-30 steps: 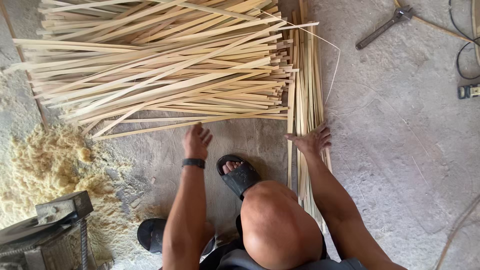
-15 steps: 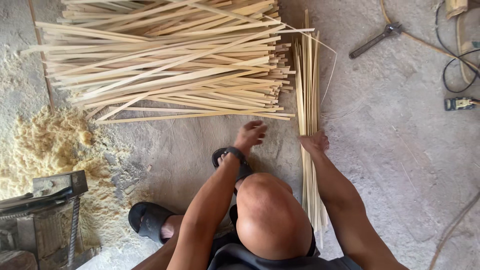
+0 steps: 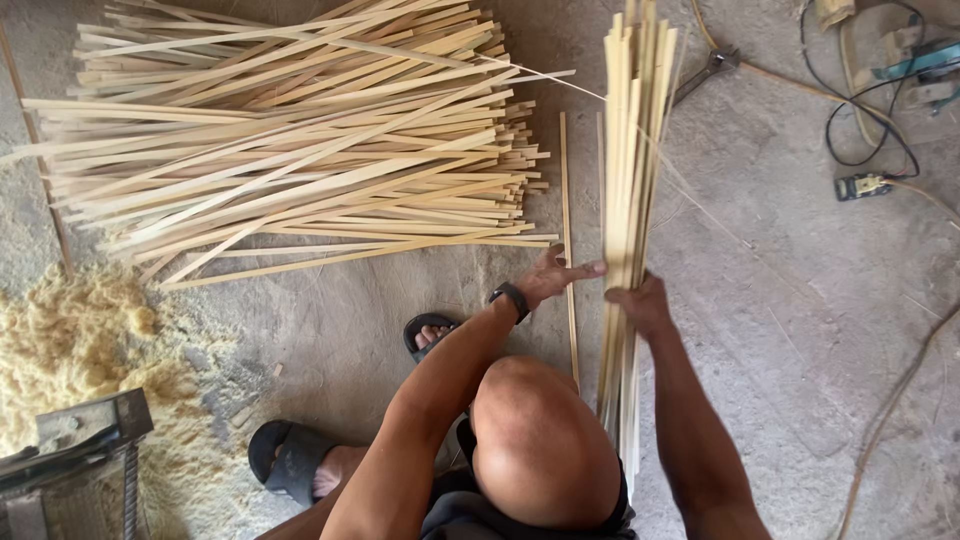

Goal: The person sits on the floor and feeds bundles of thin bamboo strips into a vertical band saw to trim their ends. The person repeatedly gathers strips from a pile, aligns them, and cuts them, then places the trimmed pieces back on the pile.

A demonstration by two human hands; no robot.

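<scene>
My right hand (image 3: pixel 640 305) grips a bundle of long pale bamboo strips (image 3: pixel 632 170), lifted off the floor and running away from me. My left hand (image 3: pixel 555 275), with a black wristband, reaches toward the same bundle, fingers spread and touching its left side. One loose strip (image 3: pixel 567 220) lies on the concrete just left of the bundle. A large heap of similar strips (image 3: pixel 300 140) lies crosswise at the upper left. My bent knee (image 3: pixel 540 440) is below the hands.
Pale sawdust (image 3: pixel 70 340) is piled at the left beside a grey metal machine (image 3: pixel 70 470). Black sandals (image 3: pixel 285 455) are on my feet. A wrench (image 3: pixel 705 75), cables and a power tool (image 3: pixel 920 65) lie on the concrete at the upper right.
The bundle, flat on the floor before, is now raised in my right hand. My left hand moved right from the floor near the heap over to the bundle.
</scene>
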